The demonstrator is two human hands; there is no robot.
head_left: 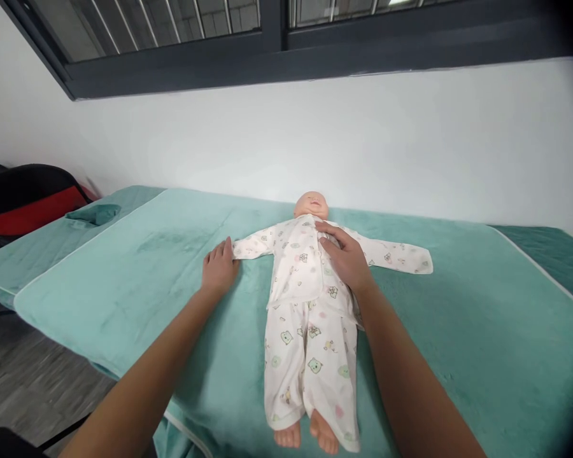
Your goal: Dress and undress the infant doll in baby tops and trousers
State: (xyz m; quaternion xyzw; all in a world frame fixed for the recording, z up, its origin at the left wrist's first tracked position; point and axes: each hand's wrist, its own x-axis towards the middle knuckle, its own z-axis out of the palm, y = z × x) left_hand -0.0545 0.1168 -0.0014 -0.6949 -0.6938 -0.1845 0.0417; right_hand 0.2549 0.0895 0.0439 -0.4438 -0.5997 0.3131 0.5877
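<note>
A baby doll (311, 205) lies on its back, dressed in a white printed pajama top (293, 270) and matching pants (286, 362). Its bare feet (289, 436) show below the pant legs. My left hand (219, 267) is closed around the cuff end of the sleeve (254, 245) on the left; whether a doll's hand is inside is hidden. Across the doll's chest, my right hand (346, 257) rests on the front of the top with its fingers stretched out. The other sleeve (401, 256) lies spread flat to the right, with no doll's hand showing at its cuff.
Under the doll is a teal padded cover (138, 267) with pale piping on a bed-like surface. A white wall (410, 140) and a dark-framed window (172, 70) stand behind. Black and red items (33, 197) are at the far left, above a grey floor (38, 362).
</note>
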